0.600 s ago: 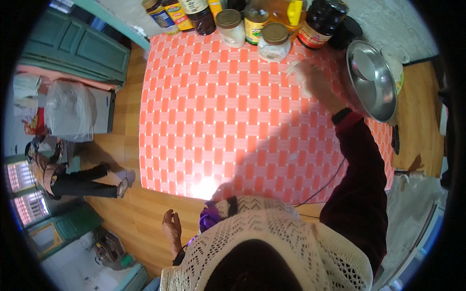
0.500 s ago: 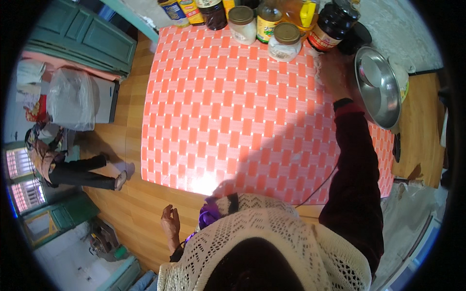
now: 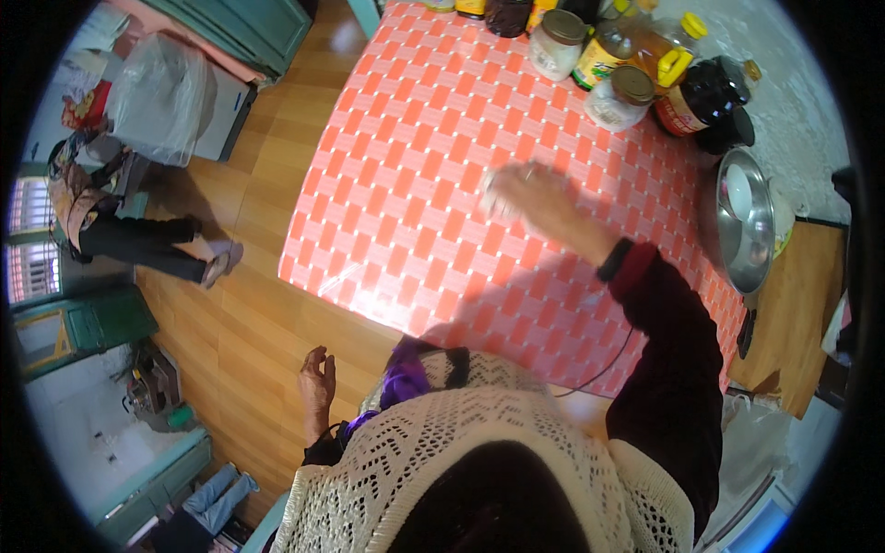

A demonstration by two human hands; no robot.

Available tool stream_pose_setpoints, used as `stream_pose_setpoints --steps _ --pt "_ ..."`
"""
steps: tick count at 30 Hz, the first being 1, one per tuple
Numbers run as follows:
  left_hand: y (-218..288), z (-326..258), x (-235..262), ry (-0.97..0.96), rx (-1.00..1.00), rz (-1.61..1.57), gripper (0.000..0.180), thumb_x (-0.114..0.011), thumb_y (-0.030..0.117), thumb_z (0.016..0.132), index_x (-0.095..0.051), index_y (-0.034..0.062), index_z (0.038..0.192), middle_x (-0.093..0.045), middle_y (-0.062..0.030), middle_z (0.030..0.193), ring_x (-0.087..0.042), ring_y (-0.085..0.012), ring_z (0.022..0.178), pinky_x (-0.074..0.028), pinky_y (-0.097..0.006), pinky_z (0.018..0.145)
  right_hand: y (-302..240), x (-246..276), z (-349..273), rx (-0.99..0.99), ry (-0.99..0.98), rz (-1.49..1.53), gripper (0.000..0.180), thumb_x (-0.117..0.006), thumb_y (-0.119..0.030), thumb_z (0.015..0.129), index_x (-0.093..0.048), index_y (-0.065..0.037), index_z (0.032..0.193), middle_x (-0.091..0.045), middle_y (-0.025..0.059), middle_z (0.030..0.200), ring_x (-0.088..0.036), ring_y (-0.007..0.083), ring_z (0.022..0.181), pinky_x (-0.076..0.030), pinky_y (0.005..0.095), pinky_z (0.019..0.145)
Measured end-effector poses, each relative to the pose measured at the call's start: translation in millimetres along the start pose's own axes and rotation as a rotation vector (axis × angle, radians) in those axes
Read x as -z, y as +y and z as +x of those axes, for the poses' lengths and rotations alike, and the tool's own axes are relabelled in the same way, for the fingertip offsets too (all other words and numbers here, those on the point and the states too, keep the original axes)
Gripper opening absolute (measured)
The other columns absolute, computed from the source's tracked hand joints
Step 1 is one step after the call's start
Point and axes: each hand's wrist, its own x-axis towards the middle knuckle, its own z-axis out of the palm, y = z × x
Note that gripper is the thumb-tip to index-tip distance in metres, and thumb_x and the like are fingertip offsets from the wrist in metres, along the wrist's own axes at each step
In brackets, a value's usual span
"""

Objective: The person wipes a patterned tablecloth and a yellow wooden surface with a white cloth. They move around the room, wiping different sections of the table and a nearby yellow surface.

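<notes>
My right hand (image 3: 544,198) presses down on the middle of the red-and-pink checked tablecloth (image 3: 433,157). Bunched under its fingers is a pale, crumpled cloth (image 3: 499,197), partly hidden and blurred. Off the table's near edge, my left hand (image 3: 318,380) hangs above the wooden floor, empty, with its fingers loosely bent and apart.
Jars and bottles, among them a white-filled jar (image 3: 619,100) and a dark jar (image 3: 701,97), line the far right edge. A steel basin (image 3: 745,235) holding a white bowl (image 3: 738,192) stands at the right. A thin dark cable (image 3: 610,361) crosses the near edge. Another person (image 3: 120,226) stands at left.
My right hand has moved left and nearer, from beside the jars and basin to the table's middle, with the cloth. The whole view has turned; my left hand stays hanging off the table.
</notes>
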Motion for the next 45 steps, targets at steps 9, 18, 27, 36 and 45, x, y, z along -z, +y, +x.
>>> stream_pose_setpoints --steps 9,18,27,36,45 --pt "-48.1 -50.7 11.1 0.011 0.157 -0.004 0.023 -0.061 0.016 0.088 -0.062 -0.0011 0.104 -0.066 -0.0192 0.098 -0.066 -0.0320 0.087 -0.052 -0.039 0.075 45.6 -17.5 102.7 -0.451 0.145 -0.076 0.030 -0.053 -0.008 0.082 -0.059 -0.009 0.111 -0.056 0.0092 0.116 -0.055 0.0300 0.106 -0.048 0.0452 0.086" --pt "-79.2 -38.0 -5.9 -0.005 0.108 -0.083 0.025 -0.064 0.015 0.086 -0.061 -0.0002 0.106 -0.066 -0.0195 0.098 -0.066 -0.0329 0.089 -0.052 -0.040 0.075 -205.6 15.5 64.4 0.287 0.057 0.339 0.030 -0.052 -0.010 0.082 -0.058 -0.008 0.111 -0.053 0.0069 0.120 -0.049 0.0250 0.112 -0.042 0.0419 0.093" --pt "-103.6 -82.4 -14.5 0.032 0.274 -0.212 0.025 -0.064 0.016 0.086 -0.062 0.0034 0.108 -0.067 -0.0166 0.098 -0.066 -0.0303 0.090 -0.052 -0.039 0.076 -114.7 4.0 51.1 0.064 0.140 0.090 0.031 -0.052 -0.007 0.083 -0.057 -0.010 0.113 -0.060 0.0110 0.108 -0.059 0.0292 0.089 -0.049 0.0404 0.073" --pt "-104.5 -201.4 -38.3 0.179 0.369 -0.216 0.026 -0.063 0.021 0.087 -0.063 0.0062 0.109 -0.068 -0.0149 0.098 -0.068 -0.0273 0.086 -0.053 -0.037 0.070 -189.0 1.7 32.1 0.162 0.134 0.094 0.034 -0.051 -0.003 0.082 -0.056 -0.006 0.115 -0.056 0.0126 0.113 -0.055 0.0326 0.097 -0.047 0.0413 0.086" --pt "-114.4 -280.6 -63.3 0.238 0.422 -0.292 0.023 -0.063 0.019 0.087 -0.063 0.0052 0.106 -0.067 -0.0155 0.099 -0.068 -0.0271 0.088 -0.053 -0.037 0.070 -228.1 41.3 -49.9 0.281 -0.023 0.249 0.039 -0.054 -0.002 0.079 -0.055 -0.004 0.118 -0.055 0.0150 0.120 -0.054 0.0352 0.099 -0.047 0.0430 0.086"
